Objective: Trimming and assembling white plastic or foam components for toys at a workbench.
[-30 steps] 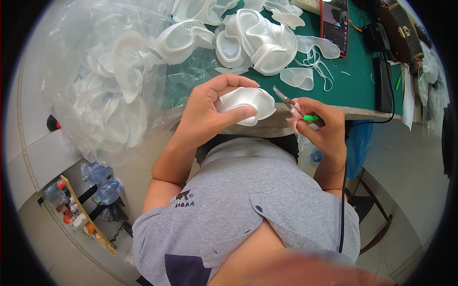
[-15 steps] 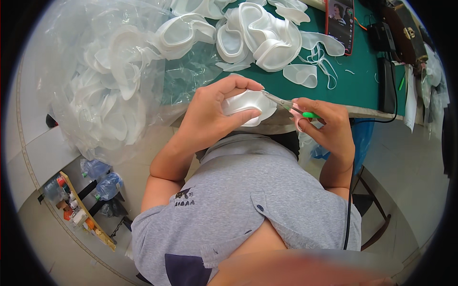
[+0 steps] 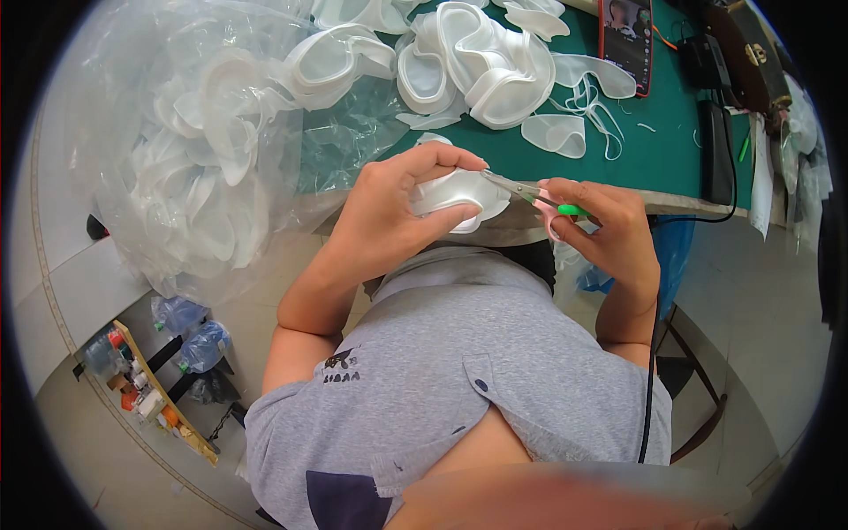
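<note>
Between the thumb and fingers of my left hand (image 3: 402, 199) is a white, soft-looking moulded piece (image 3: 452, 196), curved like a goggle or mask skirt. It is held just in front of the table's near edge. My right hand (image 3: 605, 216) grips small scissors (image 3: 549, 210) with pink and green handles. Their blades point left and meet the upper right rim of the white piece, close to my left fingertips. Whether the blades are fully closed is too small to tell.
Several similar white pieces (image 3: 503, 75) are heaped on the green table (image 3: 654, 163). A clear plastic bag (image 3: 203, 168) full of them lies at left. Thin white trimmings (image 3: 605, 124) lie beside a red-edged phone (image 3: 625, 44). A black cable (image 3: 652, 380) runs down at right.
The scissor handles have drawn closer together and the blades have narrowed at the rim. My left hand and the white piece stay nearly where they were.
</note>
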`<state>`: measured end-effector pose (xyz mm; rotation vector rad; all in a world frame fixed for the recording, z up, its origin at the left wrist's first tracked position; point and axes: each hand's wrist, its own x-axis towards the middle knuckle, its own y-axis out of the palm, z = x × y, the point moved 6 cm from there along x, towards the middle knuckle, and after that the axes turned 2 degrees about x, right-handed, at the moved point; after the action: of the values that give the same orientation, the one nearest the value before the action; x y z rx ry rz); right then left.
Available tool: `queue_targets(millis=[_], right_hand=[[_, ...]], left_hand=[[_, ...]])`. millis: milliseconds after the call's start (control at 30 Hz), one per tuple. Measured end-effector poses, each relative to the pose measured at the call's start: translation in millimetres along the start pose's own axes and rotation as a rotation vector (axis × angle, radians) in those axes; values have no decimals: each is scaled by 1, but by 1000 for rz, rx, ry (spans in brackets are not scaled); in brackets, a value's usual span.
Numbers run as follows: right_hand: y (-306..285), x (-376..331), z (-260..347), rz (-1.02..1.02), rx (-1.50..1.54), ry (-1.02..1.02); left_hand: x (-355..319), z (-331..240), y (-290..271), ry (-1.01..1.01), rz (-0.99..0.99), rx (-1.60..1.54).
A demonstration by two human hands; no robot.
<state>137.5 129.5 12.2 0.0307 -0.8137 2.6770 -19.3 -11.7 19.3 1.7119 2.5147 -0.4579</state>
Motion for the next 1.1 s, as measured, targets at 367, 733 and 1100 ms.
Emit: queue_targets(millis=[367,733,1100], right_hand=[[-19,-5,-17,-341,62,284],[-27,-3,-40,-355,-67,501],[37,35,-8,-349,805,296]], left_hand=[[2,-1,-2,-25,11,-40],[4,-1,-3,-56,30,-420],[-6,-3,-21,226,-353,69]])
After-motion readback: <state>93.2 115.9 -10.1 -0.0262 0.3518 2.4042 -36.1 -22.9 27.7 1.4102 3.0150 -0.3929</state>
